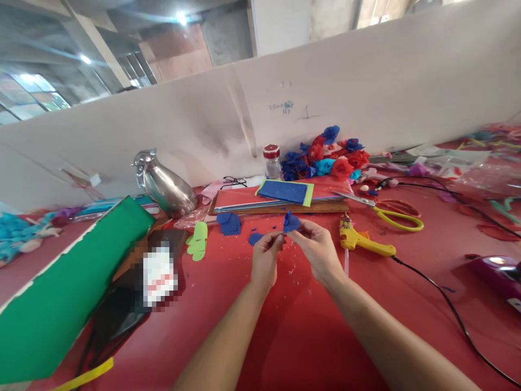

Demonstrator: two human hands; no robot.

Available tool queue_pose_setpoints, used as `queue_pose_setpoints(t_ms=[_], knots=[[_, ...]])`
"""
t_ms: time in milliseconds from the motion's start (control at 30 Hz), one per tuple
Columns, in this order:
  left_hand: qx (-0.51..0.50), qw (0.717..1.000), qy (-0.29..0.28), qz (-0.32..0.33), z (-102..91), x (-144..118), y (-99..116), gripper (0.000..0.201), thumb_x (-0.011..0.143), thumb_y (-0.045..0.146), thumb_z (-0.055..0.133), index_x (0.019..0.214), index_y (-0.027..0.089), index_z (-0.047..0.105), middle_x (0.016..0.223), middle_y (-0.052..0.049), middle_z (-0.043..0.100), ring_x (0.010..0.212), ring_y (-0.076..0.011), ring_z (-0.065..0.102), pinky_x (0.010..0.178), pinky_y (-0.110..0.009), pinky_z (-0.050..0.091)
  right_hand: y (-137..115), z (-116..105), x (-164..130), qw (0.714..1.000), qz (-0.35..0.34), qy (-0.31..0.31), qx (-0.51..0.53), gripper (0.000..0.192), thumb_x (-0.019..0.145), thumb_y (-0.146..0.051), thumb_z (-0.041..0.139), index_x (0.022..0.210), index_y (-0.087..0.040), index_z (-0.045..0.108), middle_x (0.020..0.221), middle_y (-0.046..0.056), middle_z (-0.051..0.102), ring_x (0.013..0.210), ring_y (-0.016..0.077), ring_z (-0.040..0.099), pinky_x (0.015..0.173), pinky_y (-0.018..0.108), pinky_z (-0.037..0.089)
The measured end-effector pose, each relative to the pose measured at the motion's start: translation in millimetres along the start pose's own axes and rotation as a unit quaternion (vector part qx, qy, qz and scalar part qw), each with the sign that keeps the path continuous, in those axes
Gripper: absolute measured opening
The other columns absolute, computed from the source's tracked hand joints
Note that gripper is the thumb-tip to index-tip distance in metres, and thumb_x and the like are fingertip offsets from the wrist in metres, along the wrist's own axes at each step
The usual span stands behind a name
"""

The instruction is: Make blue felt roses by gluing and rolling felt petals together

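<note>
Above the red table, a small blue craft flower (290, 222) is held up between my two hands. My left hand (265, 259) is closed in a pinch at its lower end; the exact grip point is partly hidden by the fingers. Curled around the petals from the other side is my right hand (319, 251), also closed. Just left of the flower, a loose blue petal (255, 239) and a pile of blue petal pieces (229, 223) lie on the table. A yellow glue gun (364, 241) rests to the right of my right hand.
Scissors (391, 214) with yellow and orange handles lie behind the glue gun, whose black cord trails right. Farther back are a board with stacked sheets (244, 200), a glass jar (272, 163) and finished flowers (325, 157). Left stand a metal jug (166, 184) and green board (73, 293).
</note>
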State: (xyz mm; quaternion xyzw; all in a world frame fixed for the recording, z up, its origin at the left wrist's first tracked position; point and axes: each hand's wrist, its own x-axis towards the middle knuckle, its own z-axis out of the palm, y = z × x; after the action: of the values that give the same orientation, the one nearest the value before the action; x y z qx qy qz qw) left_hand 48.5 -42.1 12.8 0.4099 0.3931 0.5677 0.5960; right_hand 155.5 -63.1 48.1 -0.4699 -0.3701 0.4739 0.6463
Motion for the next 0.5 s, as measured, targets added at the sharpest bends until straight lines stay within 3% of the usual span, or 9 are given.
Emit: queue_pose_setpoints(t_ms=[500], knots=[[0.019, 1.0, -0.022, 0.008, -0.3, -2.5, 1.6, 0.025, 0.066, 0.038, 0.075, 0.077, 0.016, 0.068, 0.065, 0.001, 0.056, 0.062, -0.01, 0.042, 0.063, -0.025, 0.034, -9.5, 0.5, 0.2, 0.999, 0.048, -0.02, 0.014, 0.018, 0.053, -0.023, 0.061, 0.069, -0.02, 0.067, 0.066, -0.001, 0.065, 0.065, 0.0143, 0.05, 0.068, 0.029, 0.038]])
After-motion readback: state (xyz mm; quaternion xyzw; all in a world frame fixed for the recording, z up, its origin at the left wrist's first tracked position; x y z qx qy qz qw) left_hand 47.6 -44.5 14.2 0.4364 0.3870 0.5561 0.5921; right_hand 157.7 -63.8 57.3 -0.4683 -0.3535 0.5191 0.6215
